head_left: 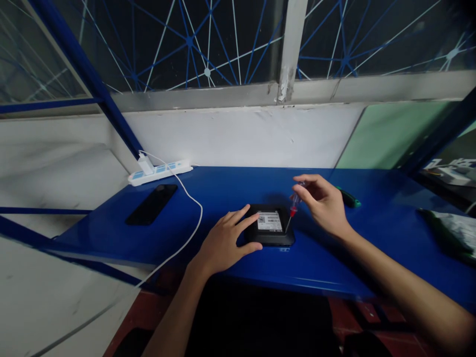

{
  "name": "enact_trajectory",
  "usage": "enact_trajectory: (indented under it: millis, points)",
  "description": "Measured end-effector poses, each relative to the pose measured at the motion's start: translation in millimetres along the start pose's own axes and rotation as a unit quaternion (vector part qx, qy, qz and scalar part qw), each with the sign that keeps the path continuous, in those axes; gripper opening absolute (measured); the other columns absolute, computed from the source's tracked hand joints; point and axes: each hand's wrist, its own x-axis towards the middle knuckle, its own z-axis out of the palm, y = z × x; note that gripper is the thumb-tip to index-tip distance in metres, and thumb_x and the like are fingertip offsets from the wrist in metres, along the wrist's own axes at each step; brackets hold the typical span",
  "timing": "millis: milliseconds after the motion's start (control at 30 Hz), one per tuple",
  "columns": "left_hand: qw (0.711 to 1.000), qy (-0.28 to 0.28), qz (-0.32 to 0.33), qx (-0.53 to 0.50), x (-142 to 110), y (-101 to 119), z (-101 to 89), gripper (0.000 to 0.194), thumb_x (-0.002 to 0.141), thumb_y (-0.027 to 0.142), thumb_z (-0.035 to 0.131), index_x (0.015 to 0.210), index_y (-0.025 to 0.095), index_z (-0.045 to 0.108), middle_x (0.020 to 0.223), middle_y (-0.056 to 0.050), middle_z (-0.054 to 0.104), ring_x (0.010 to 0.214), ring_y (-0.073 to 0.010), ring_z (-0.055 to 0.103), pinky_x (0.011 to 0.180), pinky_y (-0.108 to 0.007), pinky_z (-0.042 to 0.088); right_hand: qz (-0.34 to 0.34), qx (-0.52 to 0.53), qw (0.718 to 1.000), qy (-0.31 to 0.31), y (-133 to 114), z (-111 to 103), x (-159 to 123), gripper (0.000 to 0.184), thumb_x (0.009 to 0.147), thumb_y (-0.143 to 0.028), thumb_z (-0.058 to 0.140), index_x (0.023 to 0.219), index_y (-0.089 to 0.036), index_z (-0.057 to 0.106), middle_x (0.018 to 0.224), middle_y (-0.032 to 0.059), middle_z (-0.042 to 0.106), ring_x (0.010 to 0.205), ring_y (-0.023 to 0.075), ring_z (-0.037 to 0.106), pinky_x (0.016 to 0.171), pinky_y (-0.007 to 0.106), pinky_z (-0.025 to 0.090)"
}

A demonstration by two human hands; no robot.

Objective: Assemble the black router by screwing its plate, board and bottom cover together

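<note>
A black, flat, squarish device (253,237) with a white printed label (273,221) lies on the blue table. My left hand (226,238) rests against its left side, fingers spread, the fingertips touching its top and near edge. In my right hand (323,202) is a screwdriver (295,202) with a clear and red handle, pinched near its top end. The driver leans slightly, and its thin shaft points down at the right part of the device, beside the label. Whether the tip sits in a screw is too small to tell.
A black phone (151,205) lies on the left of the table (223,186). Behind it stands a white power strip (161,172) with a plugged-in adapter; its white cable (201,213) curves across the table. A green-and-black object (349,197) and a silvery bag (451,233) lie to the right.
</note>
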Motion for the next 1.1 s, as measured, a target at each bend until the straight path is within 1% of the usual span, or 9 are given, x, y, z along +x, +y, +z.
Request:
enact_trajectory:
  millis: [100, 200, 333, 533, 633, 733, 900, 967, 1100]
  points:
    - [1.0, -0.004, -0.002, 0.0, 0.2, 0.3, -0.2, 0.067, 0.092, 0.067, 0.054, 0.151, 0.04, 0.035, 0.164, -0.001, 0.028, 0.146, -0.0332, 0.036, 0.118, -0.058, 0.033, 0.011, 0.015, 1.0, -0.013, -1.4, -0.5, -1.3, 0.025, 0.093, -0.036, 0.062, 0.114, -0.023, 0.065, 0.093, 0.0034, 0.074, 0.073, 0.0162, 0.073, 0.064, 0.032, 0.06]
    - [1.0, -0.006, -0.006, 0.0, 0.2, 1.6, -1.1, 0.067, 0.093, 0.067, 0.054, 0.151, 0.04, 0.036, 0.164, 0.0, 0.027, 0.146, -0.0331, 0.036, 0.118, -0.058, 0.033, 0.003, 0.003, 1.0, -0.019, -1.2, -0.9, -2.8, 0.024, 0.096, -0.037, 0.058, 0.113, -0.022, 0.065, 0.099, 0.0049, 0.075, 0.074, 0.016, 0.073, 0.067, 0.033, 0.061]
    - [1.0, -0.008, -0.006, 0.002, 0.1, 1.8, -1.3, 0.067, 0.093, 0.067, 0.054, 0.152, 0.04, 0.035, 0.165, 0.0, 0.025, 0.147, -0.0324, 0.035, 0.119, -0.056, 0.031, -0.015, -0.025, 0.999, -0.021, -0.2, -1.2, -2.6, 0.021, 0.095, -0.038, 0.059, 0.108, -0.025, 0.067, 0.097, 0.0027, 0.072, 0.072, 0.0141, 0.072, 0.066, 0.031, 0.058]
    - [1.0, -0.009, -0.008, -0.001, -0.6, 0.5, 0.0, 0.067, 0.093, 0.067, 0.053, 0.152, 0.042, 0.033, 0.165, 0.001, 0.026, 0.147, -0.0321, 0.034, 0.119, -0.057, 0.032, -0.081, -0.057, 0.995, 0.003, -3.4, -2.5, 1.1, 0.015, 0.095, -0.034, 0.059, 0.095, -0.026, 0.071, 0.088, 0.0013, 0.067, 0.066, 0.0117, 0.064, 0.057, 0.027, 0.055]
    - [1.0, -0.011, -0.009, -0.004, -0.6, 1.0, -0.3, 0.068, 0.093, 0.068, 0.052, 0.152, 0.042, 0.033, 0.165, 0.001, 0.026, 0.147, -0.0317, 0.034, 0.119, -0.057, 0.03, -0.094, -0.066, 0.993, 0.013, -3.4, -2.8, 2.0, 0.011, 0.092, -0.032, 0.063, 0.092, -0.026, 0.072, 0.085, 0.0005, 0.066, 0.063, 0.0111, 0.062, 0.054, 0.026, 0.054]
    - [1.0, -0.011, -0.008, -0.001, -0.3, 1.7, -1.1, 0.068, 0.093, 0.069, 0.052, 0.152, 0.04, 0.034, 0.165, 0.0, 0.027, 0.147, -0.0329, 0.034, 0.118, -0.057, 0.032, -0.087, -0.064, 0.994, 0.018, -1.8, -2.4, 1.3, 0.009, 0.09, -0.032, 0.066, 0.094, -0.027, 0.073, 0.082, -0.0003, 0.066, 0.062, 0.0112, 0.062, 0.055, 0.027, 0.055]
    - [1.0, -0.008, -0.008, -0.004, -0.1, 1.5, -0.8, 0.067, 0.093, 0.067, 0.053, 0.152, 0.04, 0.035, 0.165, 0.001, 0.026, 0.147, -0.0327, 0.034, 0.119, -0.056, 0.031, -0.01, 0.001, 1.0, 0.008, -0.5, -1.7, -1.5, 0.023, 0.094, -0.035, 0.061, 0.114, -0.025, 0.067, 0.094, 0.0027, 0.073, 0.073, 0.0156, 0.072, 0.067, 0.033, 0.06]
    - [1.0, -0.005, -0.003, -0.009, -0.4, 0.7, 0.0, 0.067, 0.093, 0.067, 0.053, 0.152, 0.041, 0.035, 0.165, 0.0, 0.027, 0.147, -0.0338, 0.034, 0.118, -0.058, 0.031, 0.0, 0.012, 1.0, 0.002, -0.2, -2.2, -1.9, 0.022, 0.096, -0.037, 0.057, 0.11, -0.023, 0.067, 0.098, 0.0045, 0.074, 0.076, 0.0172, 0.074, 0.07, 0.035, 0.06]
    - [1.0, 0.002, 0.004, -0.013, -0.5, -0.6, 1.0, 0.067, 0.093, 0.066, 0.055, 0.152, 0.04, 0.035, 0.165, -0.001, 0.026, 0.146, -0.0342, 0.035, 0.118, -0.059, 0.031, -0.025, -0.018, 0.999, -0.009, 2.0, -3.2, -0.7, 0.02, 0.094, -0.039, 0.059, 0.102, -0.023, 0.068, 0.098, 0.0039, 0.071, 0.075, 0.0164, 0.073, 0.068, 0.033, 0.059]
